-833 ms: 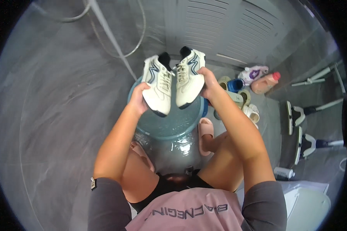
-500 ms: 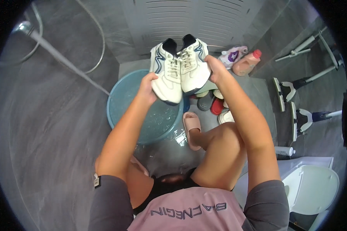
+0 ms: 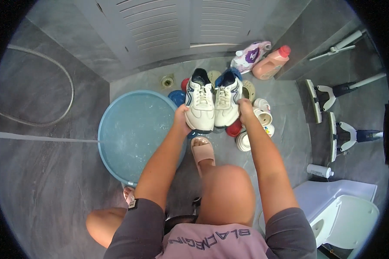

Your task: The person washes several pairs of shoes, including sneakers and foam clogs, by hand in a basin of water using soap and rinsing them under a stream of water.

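My left hand (image 3: 182, 119) is closed around the outer side of a white sneaker (image 3: 201, 108) with dark blue trim and cream laces. Its matching sneaker (image 3: 224, 107) is gripped along the outer edge by my right hand (image 3: 246, 111). Side by side, both sneakers have their toes toward me and their dark openings away. To the left of them stands a round blue basin (image 3: 139, 92) with water in it. A pale stream of water (image 3: 43, 138) runs into it from the left. Parts of the fingers are hidden under the shoes.
Around the sneakers on the floor are slippers and shoes, among them a red one (image 3: 234, 128), and white cups (image 3: 262, 115). Behind stand a pink bottle (image 3: 271, 64) and a white-purple pouch (image 3: 250, 57). At right are mops (image 3: 350, 136) and a toilet (image 3: 350, 220).
Both hands have brought the sneakers lower and to the right, from beside the basin's edge to over the footwear on the floor. My view has shifted; the shower head has left it.
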Motion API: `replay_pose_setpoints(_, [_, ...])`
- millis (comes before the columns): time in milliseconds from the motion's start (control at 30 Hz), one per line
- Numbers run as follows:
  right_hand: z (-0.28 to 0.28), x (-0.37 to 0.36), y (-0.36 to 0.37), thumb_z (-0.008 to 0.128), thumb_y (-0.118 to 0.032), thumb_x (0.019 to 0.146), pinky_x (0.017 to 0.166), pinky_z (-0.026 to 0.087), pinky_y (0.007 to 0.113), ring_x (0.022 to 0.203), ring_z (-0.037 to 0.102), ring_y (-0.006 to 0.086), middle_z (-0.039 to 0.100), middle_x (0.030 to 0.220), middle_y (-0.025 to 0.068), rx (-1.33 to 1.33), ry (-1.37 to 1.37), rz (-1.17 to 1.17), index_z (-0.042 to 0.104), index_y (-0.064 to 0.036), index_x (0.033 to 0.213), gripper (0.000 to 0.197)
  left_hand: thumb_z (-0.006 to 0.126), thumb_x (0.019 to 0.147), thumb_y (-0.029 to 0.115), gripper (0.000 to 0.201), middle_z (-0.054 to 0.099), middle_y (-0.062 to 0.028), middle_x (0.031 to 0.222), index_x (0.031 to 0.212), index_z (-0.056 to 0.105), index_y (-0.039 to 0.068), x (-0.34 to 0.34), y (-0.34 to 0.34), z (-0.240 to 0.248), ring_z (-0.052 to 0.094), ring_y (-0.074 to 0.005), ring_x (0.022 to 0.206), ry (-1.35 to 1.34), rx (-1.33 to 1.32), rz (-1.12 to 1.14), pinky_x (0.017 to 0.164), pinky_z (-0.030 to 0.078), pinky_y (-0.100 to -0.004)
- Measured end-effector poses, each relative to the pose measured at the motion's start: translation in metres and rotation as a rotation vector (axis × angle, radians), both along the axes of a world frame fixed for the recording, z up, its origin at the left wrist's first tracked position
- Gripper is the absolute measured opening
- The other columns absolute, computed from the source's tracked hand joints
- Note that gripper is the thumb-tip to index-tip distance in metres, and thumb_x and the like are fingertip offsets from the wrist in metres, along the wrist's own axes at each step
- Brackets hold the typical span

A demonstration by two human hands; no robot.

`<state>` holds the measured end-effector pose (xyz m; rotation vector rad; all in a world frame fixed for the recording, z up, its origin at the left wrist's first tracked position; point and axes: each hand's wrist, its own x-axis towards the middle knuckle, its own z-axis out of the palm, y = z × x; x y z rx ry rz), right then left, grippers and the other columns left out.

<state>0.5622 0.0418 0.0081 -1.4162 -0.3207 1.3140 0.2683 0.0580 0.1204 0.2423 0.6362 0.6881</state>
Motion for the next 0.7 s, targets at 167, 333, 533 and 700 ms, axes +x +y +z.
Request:
replay_pose_setpoints(167, [0.013,-0.026,0.01,0.05,-0.011,0.078,0.091,0.041,0.043,0.102,0.053,0.038,0.055,0.105,0.0258,-0.314,-0.935,0.126,0.041,0.0041,0.12,0.046,0.043,0.069,0.021,0.058,0.055,-0.0193,0.116,0.123,0.045,0.0,-0.039,0.009,-0.01,0.057,-0.0345,0.103,0.095,0.046,0.097,0.092,0.045,-0.0452])
replay_pose_setpoints(333, [0.072,-0.078,0.019,0.056,-0.01,0.072,0.091,0.037,0.047,0.106,0.047,0.0424,0.047,0.115,0.0302,-0.244,-1.378,0.012,0.04,0.0058,0.123,0.056,0.044,0.07,0.016,0.056,0.054,-0.0179,0.116,0.124,0.039,0.001,-0.072,0.004,-0.001,0.056,-0.0335,0.104,0.04,0.129,0.162,0.091,0.046,-0.0442])
replay_pose_setpoints(533, [0.14,-0.179,0.064,0.061,-0.021,0.075,0.084,0.044,0.04,0.095,0.056,0.0349,0.058,0.099,0.0235,0.382,-1.038,0.264,0.054,0.0054,0.108,0.043,0.043,0.071,0.014,0.052,0.054,-0.0201,0.115,0.121,0.04,0.0,-0.134,-0.023,0.044,0.056,-0.0328,0.104,0.077,0.229,0.194,0.093,0.045,-0.0422])
replay_pose_setpoints(700, [0.236,-0.316,0.019,0.055,-0.039,0.082,0.073,0.05,0.045,0.093,0.059,0.0319,0.058,0.107,0.0183,0.044,-0.666,0.963,0.047,-0.0004,0.121,0.056,0.051,0.075,0.014,0.045,0.059,-0.0154,0.103,0.117,0.042,0.001,-0.227,-0.073,0.124,0.061,-0.0265,0.093,0.432,0.256,0.232,0.081,0.052,-0.0375])
